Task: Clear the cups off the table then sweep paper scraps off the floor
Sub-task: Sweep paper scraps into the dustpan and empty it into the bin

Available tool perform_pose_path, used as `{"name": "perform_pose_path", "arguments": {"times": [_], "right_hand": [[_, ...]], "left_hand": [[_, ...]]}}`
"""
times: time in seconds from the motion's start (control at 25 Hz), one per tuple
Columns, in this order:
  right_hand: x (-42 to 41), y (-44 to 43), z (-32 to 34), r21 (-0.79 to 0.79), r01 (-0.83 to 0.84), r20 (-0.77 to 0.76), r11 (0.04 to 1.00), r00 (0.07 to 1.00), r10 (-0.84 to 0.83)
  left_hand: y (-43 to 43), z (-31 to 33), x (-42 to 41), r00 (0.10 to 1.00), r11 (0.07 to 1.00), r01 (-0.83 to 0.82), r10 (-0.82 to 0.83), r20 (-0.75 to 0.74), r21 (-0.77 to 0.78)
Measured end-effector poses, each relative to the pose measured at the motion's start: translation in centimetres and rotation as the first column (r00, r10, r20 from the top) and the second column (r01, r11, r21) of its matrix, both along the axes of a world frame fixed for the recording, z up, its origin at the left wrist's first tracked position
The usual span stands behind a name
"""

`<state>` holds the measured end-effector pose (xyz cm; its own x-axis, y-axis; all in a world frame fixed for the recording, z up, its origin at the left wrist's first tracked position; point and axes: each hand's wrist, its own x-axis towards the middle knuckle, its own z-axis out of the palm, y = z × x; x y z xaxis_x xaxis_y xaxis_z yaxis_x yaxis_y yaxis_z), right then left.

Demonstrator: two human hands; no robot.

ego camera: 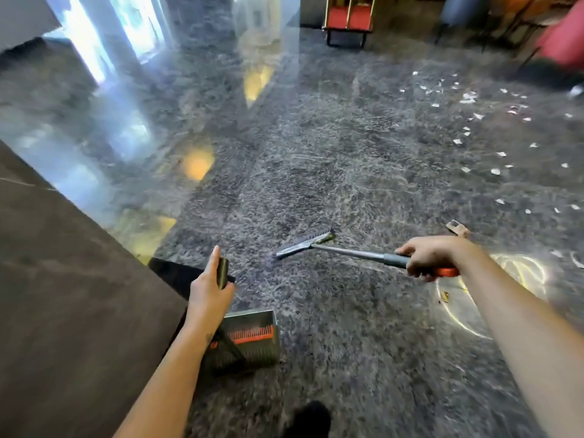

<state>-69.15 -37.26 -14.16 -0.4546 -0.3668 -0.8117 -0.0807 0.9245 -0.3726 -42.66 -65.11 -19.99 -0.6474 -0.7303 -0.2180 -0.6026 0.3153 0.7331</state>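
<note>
Dark speckled floor fills your view, glossy with window glare toward eleven o'clock. At nine o'clock a brown table runs along your left side, and no cups show on the part you can see. Toward twelve o'clock stands a red chair, far off.

Your dustpan hangs low at six o'clock, just beside the table edge, with your left hand wrapped around its upright handle, fingers closed and thumb pointing up. Your right hand at three o'clock curls tight around the grip of the broom, whose head angles down at centre; blur hides whether it touches the floor.

Paper scraps lie scattered at two o'clock, well apart from the broom head, so sweeping has not reached them.

Watch the risks: a fast stroke on this slick floor would likely scatter the light scraps farther, perhaps under the chairs. Swinging the dustpan could knock the table. A few tiny bits near four o'clock are easily missed.
</note>
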Motion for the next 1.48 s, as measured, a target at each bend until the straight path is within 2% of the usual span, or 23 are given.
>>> {"name": "perform_pose_path", "arguments": {"times": [0.08, 0.16, 0.28, 0.36, 0.52, 0.6, 0.8, 0.92, 1.04, 1.2, 1.32, 1.48], "right_hand": [[-0.9, 3.7, -1.7, -0.085, 0.269, 0.033, 0.959, 0.963, -0.267], [-1.4, 7.8, -3.4, -0.151, 0.517, 0.067, 0.843, 0.856, -0.513], [-1.5, 13.0, -5.8, -0.206, 0.811, 0.222, 0.547, 0.583, -0.782], [-1.5, 15.8, -6.5, -0.240, 0.911, 0.353, 0.337, 0.405, -0.844], [-3.7, 21.1, -7.2, -0.271, 0.958, 0.529, -0.090, 0.071, -0.845], [-6.1, 23.3, -7.4, -0.249, 0.932, 0.568, -0.261, -0.078, -0.819], [-14.1, 27.0, -7.8, -0.184, 0.862, 0.558, -0.472, -0.303, -0.773], [-18.8, 27.7, -8.3, -0.125, 0.755, 0.607, -0.643, -0.454, -0.652], [-21.9, 28.6, -9.0, -0.123, 0.645, 0.605, -0.754, -0.553, -0.573], [-24.6, 31.1, -9.8, -0.150, 0.572, 0.550, -0.807, -0.630, -0.548], [-27.1, 34.0, -9.6, -0.198, 0.622, 0.430, -0.757, -0.639, -0.638], [-29.7, 37.4, -9.3, -0.199, 0.656, 0.303, -0.728, -0.665, -0.682]], "left_hand": [[1.3, 0.2, -4.3, 0.996, 0.996, 0.089, -0.089, -0.004, 0.010], [3.4, 0.4, -9.1, 0.979, 0.979, 0.203, -0.203, -0.024, -0.019], [6.6, 0.7, -16.1, 0.922, 0.921, 0.379, -0.384, -0.050, -0.088], [8.6, 0.6, -20.5, 0.866, 0.858, 0.495, -0.501, -0.008, -0.139], [12.6, -0.1, -30.1, 0.737, 0.721, 0.668, -0.675, 0.033, -0.183], [14.5, -0.6, -35.6, 0.701, 0.689, 0.705, -0.713, 0.016, -0.167], [17.7, -0.5, -49.5, 0.641, 0.634, 0.756, -0.768, -0.011, -0.161], [19.8, -0.5, -58.4, 0.536, 0.523, 0.837, -0.843, 0.048, -0.160], [22.9, -0.9, -64.0, 0.407, 0.388, 0.904, -0.910, 0.082, -0.181], [27.7, -2.3, -70.0, 0.191, 0.174, 0.974, -0.975, 0.110, -0.148], [32.0, -2.6, -75.0, 0.058, 0.038, 0.992, -0.985, 0.162, -0.120], [36.8, -2.7, -80.2, -0.086, -0.101, 0.991, -0.984, 0.153, -0.091]]}}
